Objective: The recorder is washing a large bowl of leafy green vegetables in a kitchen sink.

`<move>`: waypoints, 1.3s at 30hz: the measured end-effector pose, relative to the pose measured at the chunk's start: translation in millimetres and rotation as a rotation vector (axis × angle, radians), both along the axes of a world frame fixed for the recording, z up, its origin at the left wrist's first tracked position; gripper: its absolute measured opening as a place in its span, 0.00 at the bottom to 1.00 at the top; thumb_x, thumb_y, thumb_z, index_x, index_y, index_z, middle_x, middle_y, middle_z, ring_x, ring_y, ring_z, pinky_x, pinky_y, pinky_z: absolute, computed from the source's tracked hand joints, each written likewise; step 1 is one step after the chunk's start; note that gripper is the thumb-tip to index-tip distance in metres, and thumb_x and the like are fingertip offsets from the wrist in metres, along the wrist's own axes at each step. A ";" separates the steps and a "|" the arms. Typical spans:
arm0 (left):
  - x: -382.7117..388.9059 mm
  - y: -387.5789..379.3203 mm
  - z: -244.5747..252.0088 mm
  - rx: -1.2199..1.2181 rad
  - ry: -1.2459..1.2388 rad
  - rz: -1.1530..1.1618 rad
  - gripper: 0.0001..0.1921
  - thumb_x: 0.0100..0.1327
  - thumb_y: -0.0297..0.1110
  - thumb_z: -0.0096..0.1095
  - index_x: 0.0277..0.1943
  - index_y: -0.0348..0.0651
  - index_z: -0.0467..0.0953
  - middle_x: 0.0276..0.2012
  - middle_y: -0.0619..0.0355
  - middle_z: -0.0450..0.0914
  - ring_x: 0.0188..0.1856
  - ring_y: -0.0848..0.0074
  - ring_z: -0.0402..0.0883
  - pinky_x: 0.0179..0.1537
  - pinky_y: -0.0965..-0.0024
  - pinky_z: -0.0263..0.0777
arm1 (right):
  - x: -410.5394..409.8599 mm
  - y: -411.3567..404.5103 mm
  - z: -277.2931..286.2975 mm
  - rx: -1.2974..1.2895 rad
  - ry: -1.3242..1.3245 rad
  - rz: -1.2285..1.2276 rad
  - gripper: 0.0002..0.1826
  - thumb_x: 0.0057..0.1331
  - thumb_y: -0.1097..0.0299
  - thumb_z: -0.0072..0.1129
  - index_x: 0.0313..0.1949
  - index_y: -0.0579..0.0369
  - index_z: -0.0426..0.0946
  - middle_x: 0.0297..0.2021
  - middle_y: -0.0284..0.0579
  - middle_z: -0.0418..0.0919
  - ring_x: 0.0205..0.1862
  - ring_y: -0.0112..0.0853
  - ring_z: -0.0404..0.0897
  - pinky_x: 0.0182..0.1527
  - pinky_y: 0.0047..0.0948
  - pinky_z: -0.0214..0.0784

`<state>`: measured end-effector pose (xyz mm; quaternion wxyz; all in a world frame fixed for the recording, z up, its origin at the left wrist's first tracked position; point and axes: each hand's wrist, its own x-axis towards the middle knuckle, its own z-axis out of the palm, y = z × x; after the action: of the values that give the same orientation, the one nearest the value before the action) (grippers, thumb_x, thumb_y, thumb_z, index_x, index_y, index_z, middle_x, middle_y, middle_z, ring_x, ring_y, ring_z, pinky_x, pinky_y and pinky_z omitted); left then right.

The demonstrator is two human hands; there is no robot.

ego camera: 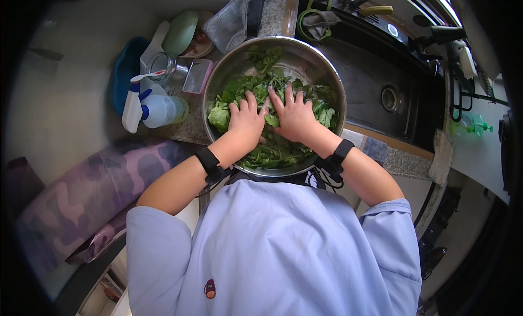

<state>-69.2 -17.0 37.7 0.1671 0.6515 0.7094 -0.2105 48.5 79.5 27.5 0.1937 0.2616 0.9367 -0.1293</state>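
Observation:
A large stainless steel basin [342,91] stands on the counter before me, with leafy greens [265,62] in what looks like water. My left hand [248,119] lies on the greens in the left half of the basin, fingers spread and pointing away from me. Beside it, my right hand [295,113] presses palm down on the leaves, its fingers also apart. Neither hand is closed around anything; what lies beneath the palms is hidden. A paler green clump [220,118] rests against the basin's left wall.
A dark sink [355,74] with a drain adjoins the basin on the right. Left of the basin are a spray bottle [163,111], a glass jar [160,66], a toothbrush [148,76] and a pink-edged box [197,76]. A grey cloth [229,23] hangs behind.

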 end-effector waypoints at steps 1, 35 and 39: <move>2.4 -2.3 -0.6 -0.001 0.001 0.000 0.51 0.44 0.55 0.72 0.69 0.45 0.53 0.64 0.33 0.54 0.58 0.50 0.64 0.55 0.48 0.60 | 0.1 -0.6 -0.2 -0.001 0.001 0.000 0.56 0.49 0.43 0.65 0.70 0.43 0.42 0.65 0.66 0.51 0.60 0.61 0.61 0.52 0.54 0.63; -14.3 38.8 -6.1 -0.041 -0.332 -0.039 0.48 0.55 0.64 0.55 0.71 0.47 0.46 0.70 0.41 0.43 0.71 0.51 0.45 0.67 0.44 0.43 | -24.0 99.5 -41.3 -1.391 0.654 -1.363 0.16 0.64 0.69 0.40 0.45 0.70 0.69 0.38 0.58 0.77 0.38 0.45 0.80 0.41 0.37 0.78; -19.6 39.4 -8.4 -0.057 -0.395 -0.006 0.47 0.55 0.66 0.54 0.71 0.48 0.46 0.70 0.41 0.43 0.71 0.51 0.45 0.67 0.44 0.42 | -22.1 99.2 -39.0 -1.465 0.635 -1.345 0.18 0.67 0.67 0.38 0.48 0.69 0.69 0.41 0.60 0.77 0.40 0.45 0.80 0.46 0.38 0.76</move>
<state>-88.8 22.5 29.2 0.3206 0.6772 0.6548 -0.0991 26.5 178.7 -11.5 -0.0620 0.5016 0.2980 -0.8098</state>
